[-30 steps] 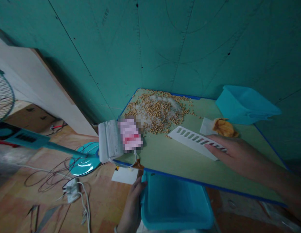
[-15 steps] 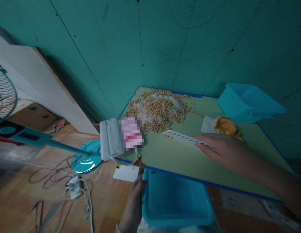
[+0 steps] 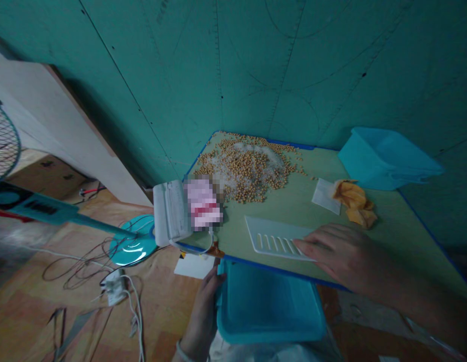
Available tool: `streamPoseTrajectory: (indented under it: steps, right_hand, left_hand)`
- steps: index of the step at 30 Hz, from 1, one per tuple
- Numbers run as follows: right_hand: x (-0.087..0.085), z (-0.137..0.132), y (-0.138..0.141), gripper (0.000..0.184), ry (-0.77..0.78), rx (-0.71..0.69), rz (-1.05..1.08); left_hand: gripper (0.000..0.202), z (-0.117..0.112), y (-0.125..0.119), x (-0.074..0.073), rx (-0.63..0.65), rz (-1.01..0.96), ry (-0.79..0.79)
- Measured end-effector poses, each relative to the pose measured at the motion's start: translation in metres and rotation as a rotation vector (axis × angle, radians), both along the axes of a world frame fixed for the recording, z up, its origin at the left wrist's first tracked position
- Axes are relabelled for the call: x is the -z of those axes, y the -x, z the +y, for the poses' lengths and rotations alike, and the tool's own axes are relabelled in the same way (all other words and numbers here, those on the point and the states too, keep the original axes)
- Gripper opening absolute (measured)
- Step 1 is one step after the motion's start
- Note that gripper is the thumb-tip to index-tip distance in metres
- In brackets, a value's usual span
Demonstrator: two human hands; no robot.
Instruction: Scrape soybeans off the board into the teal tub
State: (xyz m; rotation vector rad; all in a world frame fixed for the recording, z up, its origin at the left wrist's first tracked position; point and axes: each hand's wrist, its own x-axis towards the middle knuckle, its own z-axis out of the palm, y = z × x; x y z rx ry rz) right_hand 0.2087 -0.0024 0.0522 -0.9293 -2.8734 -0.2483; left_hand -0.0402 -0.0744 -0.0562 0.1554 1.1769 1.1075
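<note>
My right hand (image 3: 341, 254) lies on the near end of a white slotted plastic scraper (image 3: 273, 237), fingers closed over it, near the front edge of the green table (image 3: 301, 201). My left hand (image 3: 203, 314) grips the left rim of a blue plastic bin (image 3: 269, 311) held just below the table's front edge. A heap of soybeans mixed with white grains (image 3: 246, 168) spreads over the table's far left corner.
A second blue bin (image 3: 386, 158) lies tipped at the far right. A yellow cloth (image 3: 356, 201) and white paper lie beside it. A white box (image 3: 173, 211) sits on the left corner. A fan base (image 3: 133, 246) and cables lie on the floor.
My right hand has dragged the scraper from the middle of the table toward the front edge and turned it. The blue bin stays under the edge.
</note>
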Motion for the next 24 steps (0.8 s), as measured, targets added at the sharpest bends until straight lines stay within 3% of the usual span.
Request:
streamPoseTrajectory:
  steps: [6,16,24]
  right_hand:
    - [0.004,-0.026,0.000,0.028,-0.007,-0.063,0.052]
    - [0.007,-0.058,0.009,0.029,-0.061,-0.068,0.184]
    - [0.007,-0.060,0.004,0.032,-0.077,-0.101,0.194]
  left_hand:
    - [0.029,-0.002,0.005,0.003,0.007,-0.015,-0.032]
    - [0.030,0.005,-0.009,-0.021,-0.015,0.074,-0.055]
    - [0.026,0.000,0.000,-0.008,-0.005,0.008,-0.055]
